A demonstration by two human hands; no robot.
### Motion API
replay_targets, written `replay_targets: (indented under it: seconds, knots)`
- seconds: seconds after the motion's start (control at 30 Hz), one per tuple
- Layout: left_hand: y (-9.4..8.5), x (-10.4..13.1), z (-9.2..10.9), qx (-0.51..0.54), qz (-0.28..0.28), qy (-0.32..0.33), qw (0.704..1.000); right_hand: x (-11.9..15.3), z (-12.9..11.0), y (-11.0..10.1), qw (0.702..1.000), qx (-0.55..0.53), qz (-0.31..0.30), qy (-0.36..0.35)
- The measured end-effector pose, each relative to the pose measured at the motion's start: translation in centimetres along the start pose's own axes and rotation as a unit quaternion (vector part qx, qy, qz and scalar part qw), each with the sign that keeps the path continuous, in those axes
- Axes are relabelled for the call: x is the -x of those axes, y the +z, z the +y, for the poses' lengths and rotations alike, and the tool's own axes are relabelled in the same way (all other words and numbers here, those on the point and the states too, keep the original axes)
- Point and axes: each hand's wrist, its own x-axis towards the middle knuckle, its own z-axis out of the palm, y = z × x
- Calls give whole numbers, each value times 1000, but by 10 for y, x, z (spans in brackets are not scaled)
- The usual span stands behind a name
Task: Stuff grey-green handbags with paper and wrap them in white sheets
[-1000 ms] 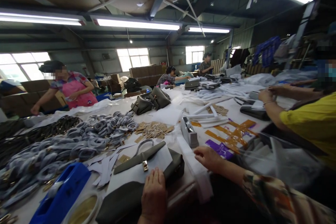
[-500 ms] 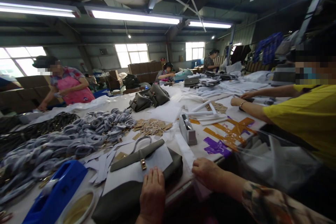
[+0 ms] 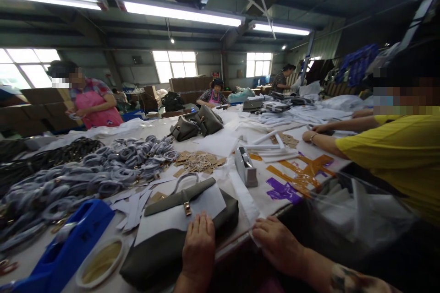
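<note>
A dark olive handbag (image 3: 158, 252) lies on the table in front of me, its flap closed with a gold clasp (image 3: 187, 208). A white sheet (image 3: 165, 227) sticks out from under the flap and covers part of the bag's front. My left hand (image 3: 198, 245) rests on the bag below the clasp, fingers stretched out flat. At the table edge to the right of the bag, my right hand (image 3: 278, 240) has its fingers curled on the near end of a white strip of thin wrapping material (image 3: 244, 199). That strip runs back beside a grey tape dispenser (image 3: 245, 168).
Grey wrapped straps (image 3: 120, 169) are heaped on the left, behind a blue tape dispenser (image 3: 68, 242) and a tape roll (image 3: 101, 261). Brown tags (image 3: 199, 163) lie mid-table, with two more bags (image 3: 197, 123) beyond. A co-worker in yellow (image 3: 395, 146) works on the right.
My right hand has drawn slightly down and right at the table edge. My left hand stays on the handbag. The person in the pink apron has raised a hand off the table.
</note>
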Motion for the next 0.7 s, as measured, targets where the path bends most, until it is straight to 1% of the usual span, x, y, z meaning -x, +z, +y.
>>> replay_targets:
  seconds: [0.13,0.23,0.3,0.5,0.7]
  knots:
    - [-2,-1,1,-3,5,-6,1000,-7,3,-6,996,-86,18,15]
    - [-3,-1,1,-4,4,-5,1000,-9,9,-9,987,-152,20,56]
    - [-3,-1,0,-6,-1,-1,1000,-9,12,-14,980,-185,6,80]
    - [3,3,-2,-11,-12,11,1000,-11,11,-32,957,-260,-58,111]
    - [6,4,2,1,8,-23,1000,-14,13,-42,943,-289,-97,136]
